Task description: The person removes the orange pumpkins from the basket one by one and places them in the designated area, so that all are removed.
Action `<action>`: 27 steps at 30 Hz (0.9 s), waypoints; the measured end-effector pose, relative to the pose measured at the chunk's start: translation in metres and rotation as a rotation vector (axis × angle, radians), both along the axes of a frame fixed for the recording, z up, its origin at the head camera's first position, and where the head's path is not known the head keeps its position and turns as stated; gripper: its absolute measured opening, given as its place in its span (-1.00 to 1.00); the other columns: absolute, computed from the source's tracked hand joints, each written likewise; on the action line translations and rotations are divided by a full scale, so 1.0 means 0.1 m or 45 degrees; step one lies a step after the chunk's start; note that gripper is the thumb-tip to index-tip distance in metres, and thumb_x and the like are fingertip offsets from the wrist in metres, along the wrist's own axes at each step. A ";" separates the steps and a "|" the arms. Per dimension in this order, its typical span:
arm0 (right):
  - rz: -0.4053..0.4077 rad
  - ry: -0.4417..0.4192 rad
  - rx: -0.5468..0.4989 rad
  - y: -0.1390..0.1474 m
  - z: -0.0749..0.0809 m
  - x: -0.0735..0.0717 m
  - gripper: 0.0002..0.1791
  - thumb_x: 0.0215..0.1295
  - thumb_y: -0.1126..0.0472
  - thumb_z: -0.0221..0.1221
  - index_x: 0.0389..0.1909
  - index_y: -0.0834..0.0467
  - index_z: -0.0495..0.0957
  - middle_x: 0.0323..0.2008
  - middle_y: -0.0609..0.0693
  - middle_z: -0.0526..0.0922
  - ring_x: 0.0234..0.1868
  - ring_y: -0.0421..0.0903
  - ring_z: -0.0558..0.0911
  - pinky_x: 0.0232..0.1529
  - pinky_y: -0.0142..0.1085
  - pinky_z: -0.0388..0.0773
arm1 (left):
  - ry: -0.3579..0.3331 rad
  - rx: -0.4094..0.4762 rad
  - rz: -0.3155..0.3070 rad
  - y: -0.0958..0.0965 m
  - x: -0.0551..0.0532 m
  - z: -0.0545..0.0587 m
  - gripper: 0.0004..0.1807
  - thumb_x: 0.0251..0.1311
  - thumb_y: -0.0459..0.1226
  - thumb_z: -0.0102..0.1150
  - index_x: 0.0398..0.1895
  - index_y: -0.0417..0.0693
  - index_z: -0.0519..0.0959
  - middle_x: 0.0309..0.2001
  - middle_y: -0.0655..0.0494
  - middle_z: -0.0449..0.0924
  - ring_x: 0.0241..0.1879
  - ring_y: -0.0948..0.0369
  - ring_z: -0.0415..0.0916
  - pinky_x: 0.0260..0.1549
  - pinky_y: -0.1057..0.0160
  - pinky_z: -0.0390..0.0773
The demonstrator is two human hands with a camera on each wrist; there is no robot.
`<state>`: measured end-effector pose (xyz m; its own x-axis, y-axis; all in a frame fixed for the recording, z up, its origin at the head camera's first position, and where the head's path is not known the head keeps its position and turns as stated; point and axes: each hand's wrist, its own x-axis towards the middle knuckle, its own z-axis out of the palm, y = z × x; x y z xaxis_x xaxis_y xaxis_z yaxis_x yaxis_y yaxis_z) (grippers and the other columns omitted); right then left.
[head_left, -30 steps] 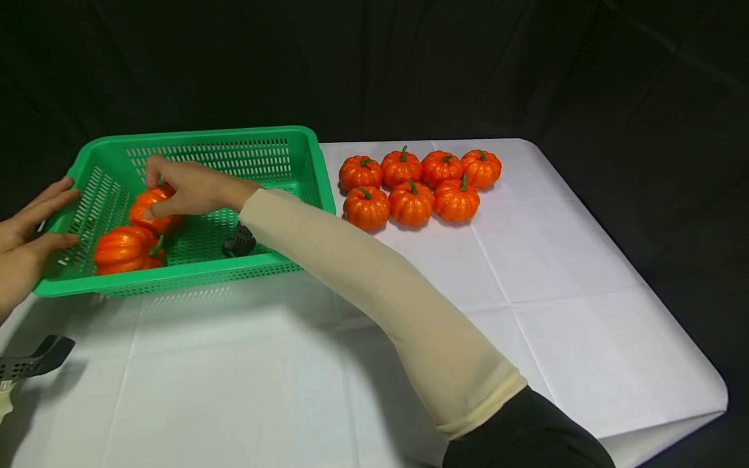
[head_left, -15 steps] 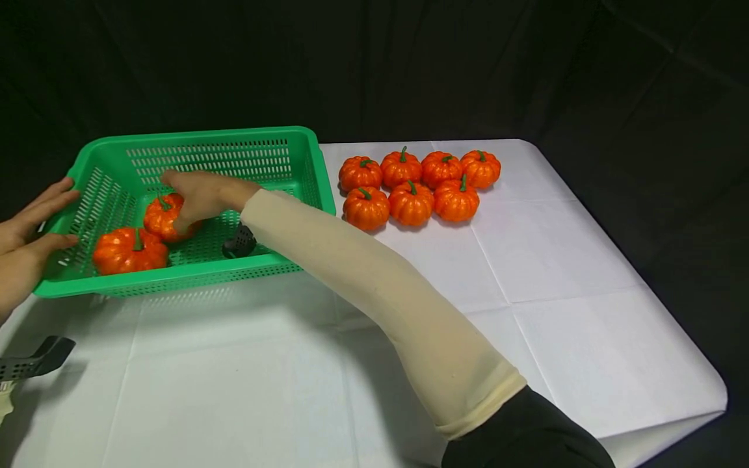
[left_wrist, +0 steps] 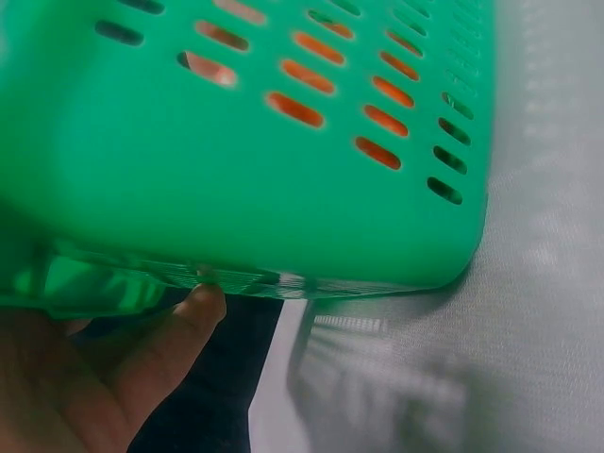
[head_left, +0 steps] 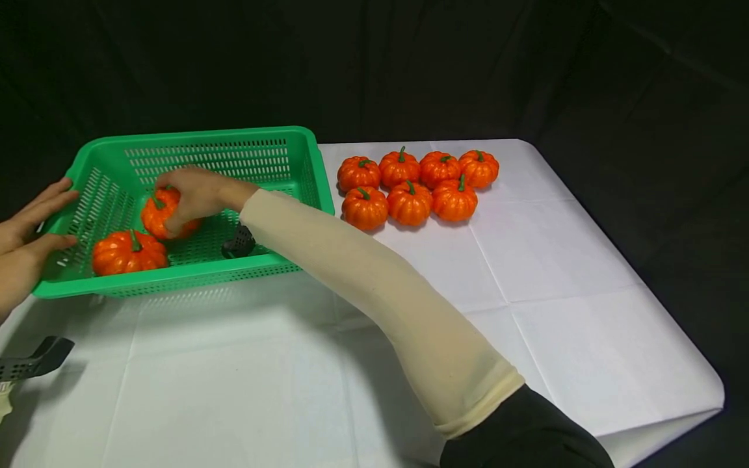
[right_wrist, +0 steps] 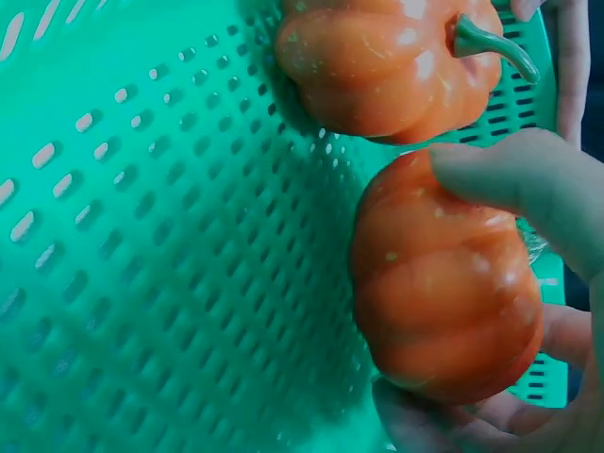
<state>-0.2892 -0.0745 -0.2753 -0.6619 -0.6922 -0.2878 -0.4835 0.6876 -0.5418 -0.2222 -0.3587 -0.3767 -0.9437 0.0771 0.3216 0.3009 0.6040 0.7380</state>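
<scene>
In the head view, my right hand (head_left: pixel 193 192) reaches into the green basket (head_left: pixel 193 276) and holds a small orange pumpkin (head_left: pixel 157 218). The right wrist view shows the thumb across this pumpkin's (right_wrist: pixel 444 283) near side and fingers curled under its other side. A second pumpkin (head_left: pixel 129 255) sits beside it, towards the basket's front left corner, its green stem up. My left hand (head_left: pixel 23 240) rests on the basket's left rim with fairly straight fingers. In the left wrist view, one finger (left_wrist: pixel 179 344) touches the basket wall, with orange visible through the slots.
Several more pumpkins (head_left: pixel 411 203) stand in two rows right of the basket, on a white tablecloth (head_left: pixel 246 377). A black curved wrist mount (head_left: pixel 238 242) shows under the right forearm, another (head_left: pixel 43 359) at lower left. Black curtain (head_left: pixel 374 65) hangs behind.
The pumpkin in my right hand has shifted rightward and turned so its stem shows. The front pumpkin has rolled from lying sideways to stem up. My left hand stays put.
</scene>
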 end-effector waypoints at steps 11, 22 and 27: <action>-0.114 -0.067 -0.181 0.03 0.08 0.01 -0.11 -0.04 0.04 0.38 0.35 -0.01 0.20 -0.01 -0.23 0.41 -0.10 -0.32 0.44 -0.18 -0.55 0.38 | -0.020 -0.019 0.005 0.02 0.02 0.04 -0.20 0.12 -0.62 -0.12 0.39 0.22 0.19 0.41 0.42 -0.04 0.36 0.40 -0.17 0.29 0.28 -0.19; -0.177 -0.090 -0.292 0.09 0.16 -0.01 -0.27 -0.03 0.01 0.34 0.23 -0.02 0.31 -0.08 -0.21 0.43 -0.14 -0.28 0.46 -0.27 -0.52 0.44 | -0.036 -0.015 0.026 0.25 0.21 0.27 -0.25 0.16 -0.61 -0.16 0.40 0.15 0.17 0.41 0.40 -0.04 0.36 0.38 -0.16 0.27 0.36 -0.16; -0.192 -0.132 -0.387 0.13 0.21 0.01 -0.34 -0.02 0.04 0.32 0.17 -0.02 0.35 -0.12 -0.19 0.46 -0.18 -0.27 0.48 -0.28 -0.52 0.45 | -0.081 -0.005 0.042 0.69 0.55 0.71 -0.36 0.21 -0.61 -0.25 0.40 -0.22 0.09 0.44 0.26 -0.10 0.37 0.36 -0.21 0.28 0.31 -0.23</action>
